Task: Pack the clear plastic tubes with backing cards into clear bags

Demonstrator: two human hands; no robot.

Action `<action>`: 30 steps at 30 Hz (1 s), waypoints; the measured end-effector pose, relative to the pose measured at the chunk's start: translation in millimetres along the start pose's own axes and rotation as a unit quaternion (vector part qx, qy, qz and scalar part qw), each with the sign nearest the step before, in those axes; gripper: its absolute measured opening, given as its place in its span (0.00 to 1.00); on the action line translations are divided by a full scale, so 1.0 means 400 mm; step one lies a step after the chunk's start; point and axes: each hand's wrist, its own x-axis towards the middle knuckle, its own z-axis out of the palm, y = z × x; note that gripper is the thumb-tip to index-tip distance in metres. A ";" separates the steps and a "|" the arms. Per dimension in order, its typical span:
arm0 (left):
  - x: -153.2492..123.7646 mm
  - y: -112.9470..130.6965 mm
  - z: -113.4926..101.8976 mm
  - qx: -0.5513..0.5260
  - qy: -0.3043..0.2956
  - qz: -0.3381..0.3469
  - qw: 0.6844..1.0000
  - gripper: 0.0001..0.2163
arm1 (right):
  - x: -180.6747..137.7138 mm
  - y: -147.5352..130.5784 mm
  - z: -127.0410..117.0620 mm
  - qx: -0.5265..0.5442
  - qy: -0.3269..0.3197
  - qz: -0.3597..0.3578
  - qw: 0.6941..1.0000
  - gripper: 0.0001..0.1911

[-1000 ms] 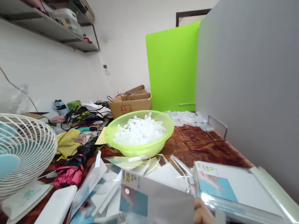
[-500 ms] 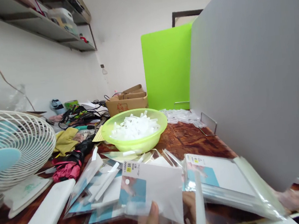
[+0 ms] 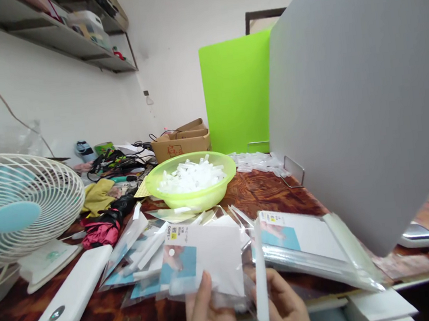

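My left hand [image 3: 210, 314] is closed on the lower edge of a clear plastic packet with a printed card [image 3: 220, 256], the thumb lying over its front. The card is white with a blue picture panel and a yellow label. At the packet's right side my right hand [image 3: 284, 303] pinches its flap, where a long white strip [image 3: 260, 285] stands nearly upright. Whether the strip is peeling off the flap I cannot tell. Behind and left lie several similar packets [image 3: 143, 247] in a loose heap. A neat stack of packets [image 3: 305, 232] sits to the right.
A yellow-green bowl [image 3: 194, 199] of small white plastic pieces stands behind the packets. More translucent pieces [image 3: 257, 161] lie beyond it. A white fan [image 3: 28, 204], a white power bank [image 3: 70, 292] and clutter line the left. A tall grey divider [image 3: 354, 86] borders the right.
The view has shifted, showing more of both hands and the table's front edge. Both hands still hold the packet, now slightly further left in view; the white strip has moved left too.
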 end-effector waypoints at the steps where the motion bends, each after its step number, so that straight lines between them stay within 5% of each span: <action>1: 0.007 0.005 -0.009 -0.002 -0.014 0.001 1.000 0.26 | 0.005 -0.006 -0.015 0.012 -0.030 0.014 0.999 0.14; 7: 0.018 0.000 -0.028 -0.010 -0.042 -0.019 0.999 0.27 | 0.019 -0.008 -0.082 0.055 -0.153 0.070 0.984 0.12; 12: 0.001 -0.013 -0.010 -0.003 -0.053 0.006 0.999 0.28 | 0.013 0.010 -0.102 0.104 -0.101 0.099 0.984 0.12; 16: -0.004 -0.018 -0.012 -0.016 -0.072 -0.058 0.996 0.27 | 0.008 0.028 -0.114 0.113 -0.056 0.097 0.987 0.12; 23: -0.024 -0.048 0.002 0.005 -0.087 -0.084 0.993 0.31 | -0.038 0.025 -0.072 0.043 0.087 -0.059 0.994 0.14; 30: -0.053 -0.044 0.043 0.030 -0.030 -0.075 0.996 0.23 | -0.039 0.028 -0.101 0.016 -0.009 -0.055 0.998 0.10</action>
